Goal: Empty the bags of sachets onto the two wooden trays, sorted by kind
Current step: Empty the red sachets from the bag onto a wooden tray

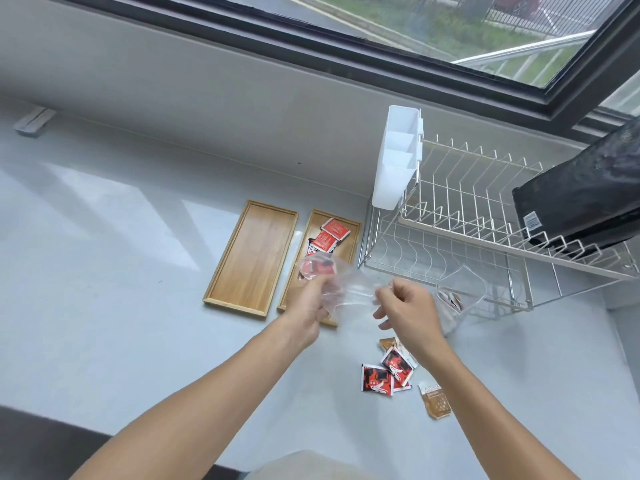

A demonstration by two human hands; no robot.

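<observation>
Two wooden trays lie side by side on the pale counter. The left tray (252, 258) holds nothing. Several red sachets (330, 234) lie in the right tray (353, 237). My left hand (308, 303) and my right hand (408, 306) both grip a clear plastic bag (346, 289) over the near end of the right tray, its mouth tipped toward the tray with red sachets at the opening. A second clear bag (460, 299) with a few sachets lies beside the rack. Loose red-and-black sachets (388, 374) and brown sachets (434, 400) lie on the counter under my right forearm.
A white wire dish rack (467, 237) stands to the right with a white plastic caddy (398, 157) hung on its left end and a black pouch (581, 199) lying on top. A wall and window run along the back of the counter.
</observation>
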